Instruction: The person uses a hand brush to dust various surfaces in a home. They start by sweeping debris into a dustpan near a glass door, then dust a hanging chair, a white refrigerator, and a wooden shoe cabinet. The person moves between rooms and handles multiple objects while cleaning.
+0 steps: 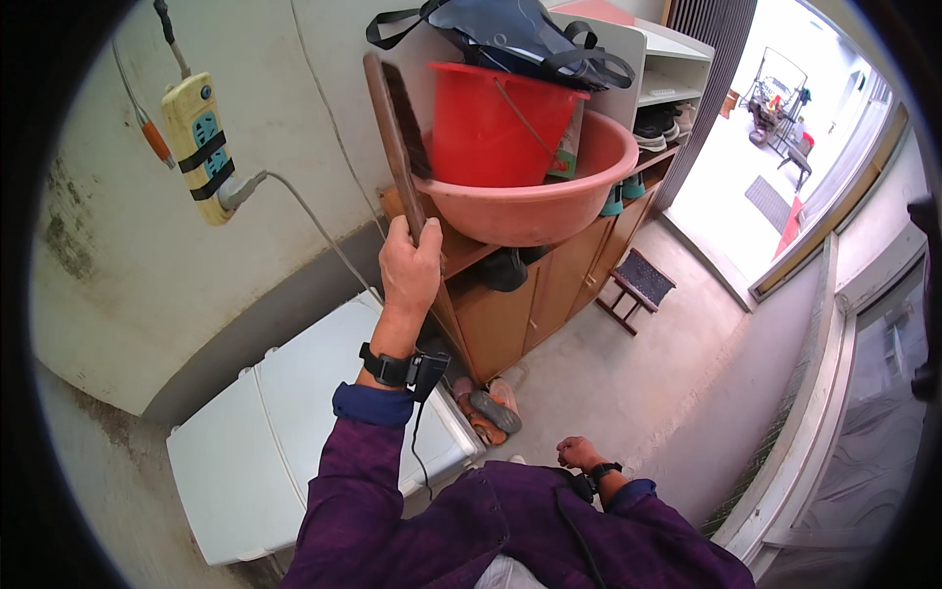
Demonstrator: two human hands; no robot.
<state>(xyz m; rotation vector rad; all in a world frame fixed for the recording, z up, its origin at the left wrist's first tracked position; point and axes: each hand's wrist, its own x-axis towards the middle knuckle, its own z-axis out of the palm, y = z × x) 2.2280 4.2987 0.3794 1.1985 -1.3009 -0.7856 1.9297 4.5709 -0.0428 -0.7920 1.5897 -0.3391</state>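
Note:
My left hand [412,261] grips the handle end of a brown long-handled brush [397,140], which stands nearly upright with dark bristles facing right. The bristles are beside a red plastic bucket [493,125]; whether they touch it I cannot tell. That bucket sits inside a pink plastic basin [530,213] on a wooden shoe cabinet [508,316]. Across the bucket's top lies a dark blue bag [508,33] with black straps. Low by my body, my right hand [578,453] hangs with curled fingers, and nothing shows in it.
A white lidded appliance [331,375] stands below my left arm. Slippers [493,412] lie on the floor near the cabinet. A power strip [199,147] with a plugged-in cord hangs at the wall. Farther right are a small folding stool [644,280], a shoe rack [666,88] and an open doorway.

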